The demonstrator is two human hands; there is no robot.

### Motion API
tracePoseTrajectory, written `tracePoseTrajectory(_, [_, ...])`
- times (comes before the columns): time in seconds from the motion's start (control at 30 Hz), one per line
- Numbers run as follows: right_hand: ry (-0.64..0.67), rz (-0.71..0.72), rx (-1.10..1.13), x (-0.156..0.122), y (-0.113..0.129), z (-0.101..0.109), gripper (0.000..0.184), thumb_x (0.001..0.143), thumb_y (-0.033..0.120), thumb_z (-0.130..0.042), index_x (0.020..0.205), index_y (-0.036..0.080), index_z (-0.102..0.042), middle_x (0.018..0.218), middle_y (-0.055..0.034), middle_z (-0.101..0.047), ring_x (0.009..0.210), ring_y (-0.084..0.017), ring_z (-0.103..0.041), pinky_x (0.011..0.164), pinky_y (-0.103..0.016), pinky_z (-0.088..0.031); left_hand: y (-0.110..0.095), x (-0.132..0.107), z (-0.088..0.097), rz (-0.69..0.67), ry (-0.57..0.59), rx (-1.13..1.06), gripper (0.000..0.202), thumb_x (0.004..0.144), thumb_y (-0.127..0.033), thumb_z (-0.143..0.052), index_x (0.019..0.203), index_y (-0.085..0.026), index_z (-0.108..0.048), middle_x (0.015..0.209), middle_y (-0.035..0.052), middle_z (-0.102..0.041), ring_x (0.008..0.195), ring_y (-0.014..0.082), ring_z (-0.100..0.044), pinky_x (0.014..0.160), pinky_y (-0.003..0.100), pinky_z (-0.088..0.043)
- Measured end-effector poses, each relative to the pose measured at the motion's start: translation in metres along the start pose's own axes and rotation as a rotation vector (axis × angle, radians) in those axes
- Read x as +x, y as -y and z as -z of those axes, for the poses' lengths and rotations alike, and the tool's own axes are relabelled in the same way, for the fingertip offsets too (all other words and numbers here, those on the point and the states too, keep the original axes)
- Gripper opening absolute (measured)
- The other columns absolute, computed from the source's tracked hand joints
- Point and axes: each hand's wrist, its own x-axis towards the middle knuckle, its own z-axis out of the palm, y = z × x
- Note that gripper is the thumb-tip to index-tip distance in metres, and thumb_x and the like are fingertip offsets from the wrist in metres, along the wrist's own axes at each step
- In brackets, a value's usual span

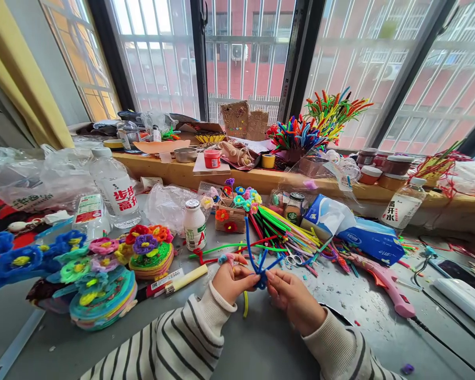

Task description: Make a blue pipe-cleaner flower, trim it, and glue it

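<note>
Between my two hands is a blue pipe cleaner piece, bunched at its base with several blue stems fanning upward. The fingertips of my left hand pinch its base from the left. From the other side, my right hand pinches the same base, thumb and forefinger pressed together. A yellow pipe cleaner lies on the table just under my left fingers. Behind the hands stand small scissors amid loose pipe cleaners in many colours. Exactly how the blue stems join is hidden by my fingers.
Pipe cleaner flowers on round bases sit at the left, near a white bottle and a glue stick-like yellow tube. A pink glue gun with its cord lies at the right. A blue tissue pack rests behind it.
</note>
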Motion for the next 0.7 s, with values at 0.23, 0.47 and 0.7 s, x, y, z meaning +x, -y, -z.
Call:
tracePoseTrajectory(0.23, [0.091, -0.031, 0.118, 0.0008, 0.0008, 0.0011, 0.023, 0.061, 0.031, -0.059, 0.055, 0.011, -0.048, 0.041, 0.0062, -0.036, 0.033, 0.0, -0.019, 0.034, -0.017, -0.006, -0.0027, -0.0014, -0.0006, 0.047, 0.005, -0.052, 0.049, 0.038, -0.021, -0.07, 0.066, -0.018, -0.029, 0.041, -0.0082, -0.054, 0.04, 0.0087, -0.052, 0.041, 0.021, -0.043])
tracePoseTrajectory(0.47, [0.082, -0.062, 0.136, 0.0002, 0.001, 0.001, 0.021, 0.062, 0.028, -0.059, 0.058, 0.011, -0.049, 0.044, 0.0048, -0.039, 0.037, 0.0, -0.026, 0.034, -0.015, -0.01, -0.0028, -0.0025, -0.0017, 0.073, 0.03, -0.099, 0.047, 0.038, -0.022, -0.07, 0.064, -0.018, -0.031, 0.041, -0.0086, -0.052, 0.04, 0.0086, -0.051, 0.042, 0.021, -0.042])
tracePoseTrajectory(0.7, [0.016, -0.056, 0.046, 0.0022, -0.0006, 0.0013, 0.023, 0.064, 0.034, -0.055, 0.059, 0.013, -0.047, 0.045, 0.0053, -0.039, 0.037, -0.002, -0.028, 0.034, -0.015, -0.012, -0.0024, -0.0022, -0.0033, -0.069, 0.018, -0.055, 0.044, 0.042, -0.017, -0.068, 0.066, -0.017, -0.031, 0.042, -0.0102, -0.049, 0.041, 0.0065, -0.05, 0.042, 0.019, -0.041])
